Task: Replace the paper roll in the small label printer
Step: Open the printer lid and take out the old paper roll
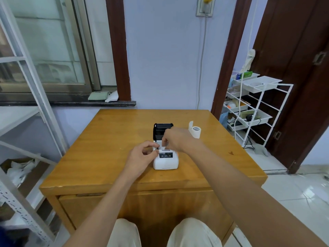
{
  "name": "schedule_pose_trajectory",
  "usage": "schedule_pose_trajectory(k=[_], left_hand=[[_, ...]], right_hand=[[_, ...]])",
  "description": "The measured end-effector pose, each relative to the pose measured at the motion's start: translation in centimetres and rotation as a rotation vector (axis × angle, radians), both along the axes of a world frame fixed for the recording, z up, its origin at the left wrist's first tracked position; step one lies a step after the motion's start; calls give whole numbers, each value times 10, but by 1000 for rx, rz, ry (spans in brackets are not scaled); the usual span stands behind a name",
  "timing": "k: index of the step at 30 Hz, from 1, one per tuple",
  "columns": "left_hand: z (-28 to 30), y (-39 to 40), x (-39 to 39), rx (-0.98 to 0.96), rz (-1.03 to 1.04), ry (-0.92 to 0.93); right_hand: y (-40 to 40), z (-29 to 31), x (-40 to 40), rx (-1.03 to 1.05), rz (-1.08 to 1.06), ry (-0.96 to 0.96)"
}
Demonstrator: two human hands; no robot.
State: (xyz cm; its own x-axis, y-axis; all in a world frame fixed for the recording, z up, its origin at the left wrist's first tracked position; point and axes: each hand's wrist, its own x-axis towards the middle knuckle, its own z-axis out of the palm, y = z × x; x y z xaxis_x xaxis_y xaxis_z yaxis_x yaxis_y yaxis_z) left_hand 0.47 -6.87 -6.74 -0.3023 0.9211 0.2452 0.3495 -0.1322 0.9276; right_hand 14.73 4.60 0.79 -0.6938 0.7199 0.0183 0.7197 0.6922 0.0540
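A small white label printer (166, 162) sits mid-table with its black lid (162, 130) flipped up at the back. My left hand (142, 155) rests against the printer's left side, fingers curled at the edge of the open bay. My right hand (175, 139) reaches over the bay with fingertips pinched down inside it; what they hold is hidden. A white paper roll (195, 131) with a loose tail stands upright on the table, to the right of the printer and apart from both hands.
The wooden table (106, 148) has a drawer front facing me, with my knees below it. A white wire rack of trays (252, 104) stands to the right, metal shelving (26, 184) to the left, and a wall behind.
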Motion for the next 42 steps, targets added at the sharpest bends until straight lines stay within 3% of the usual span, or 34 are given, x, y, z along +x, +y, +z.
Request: schedule_pose_trajectory(k=[7,28,38,40,42], left_hand=[[-1,0,0,-16,17,14],[4,-3,4,-38,26,0],[5,-4,4,-45,37,21],[5,-5,4,-50,27,27],[4,-4,3,-46,15,31]], right_hand=[[2,-10,7,-14,-28,156],[-11,-25,15,124,-109,366],[-16,-32,20,-71,-220,600],[-14,-37,21,-184,-240,709],[-11,-44,23,-372,-267,943]])
